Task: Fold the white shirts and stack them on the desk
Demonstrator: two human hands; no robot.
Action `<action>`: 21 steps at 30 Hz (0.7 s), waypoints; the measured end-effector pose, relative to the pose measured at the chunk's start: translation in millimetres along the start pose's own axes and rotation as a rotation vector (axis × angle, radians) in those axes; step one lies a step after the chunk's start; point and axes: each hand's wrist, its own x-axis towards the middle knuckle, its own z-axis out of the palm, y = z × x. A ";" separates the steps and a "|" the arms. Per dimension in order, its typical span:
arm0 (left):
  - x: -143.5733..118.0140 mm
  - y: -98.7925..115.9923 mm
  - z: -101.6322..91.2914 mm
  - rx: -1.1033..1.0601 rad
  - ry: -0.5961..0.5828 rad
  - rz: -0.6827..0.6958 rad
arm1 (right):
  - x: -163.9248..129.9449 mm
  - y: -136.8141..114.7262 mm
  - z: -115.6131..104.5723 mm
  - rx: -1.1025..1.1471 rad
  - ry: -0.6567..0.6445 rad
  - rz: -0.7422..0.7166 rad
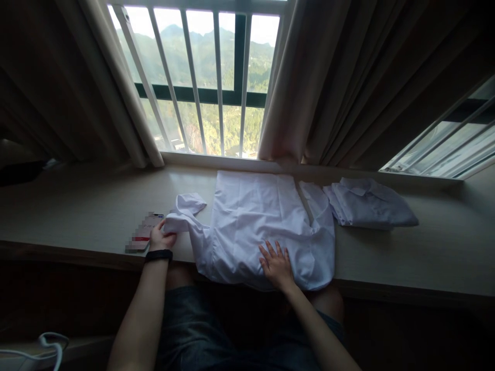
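Note:
A white shirt (255,216) lies spread on the wooden ledge in front of me, its lower part reaching over the front edge. My left hand (161,237), with a dark band at the wrist, is closed on the edge of the shirt's left sleeve, which bends out to the side. On the shirt's near part rests my right hand (277,264), flat with fingers spread. The other sleeve (323,237) lies along the shirt's right side. Just behind my left hand is a flat, partly blurred-out phone-like object (141,238).
A stack of folded white shirts (369,203) sits to the right on the ledge (444,247). Behind it all is a barred window (204,77) between curtains (320,77). A white cable (54,342) hangs at the lower left. My knees are under the front edge.

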 end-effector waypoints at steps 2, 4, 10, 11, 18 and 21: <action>-1.0 5.6 1.8 0.020 -0.051 -0.109 | -1.0 -0.2 -4.1 0.013 -0.009 -0.004; -4.1 5.5 4.1 0.065 -0.118 -0.212 | 0.6 1.8 -12.1 0.054 -0.018 -0.039; -29.3 -2.0 10.3 0.186 -0.302 -0.215 | 22.4 5.4 -21.2 0.165 0.071 -0.088; -33.2 -0.1 11.5 0.185 -0.324 -0.158 | 25.7 3.6 -17.8 0.143 0.080 -0.102; -26.1 44.9 20.5 0.295 -0.216 0.565 | 28.6 -7.2 -1.1 0.039 -0.063 -0.127; -19.3 61.8 20.3 0.566 -0.212 0.818 | 24.8 -8.2 -10.1 0.057 -0.082 -0.173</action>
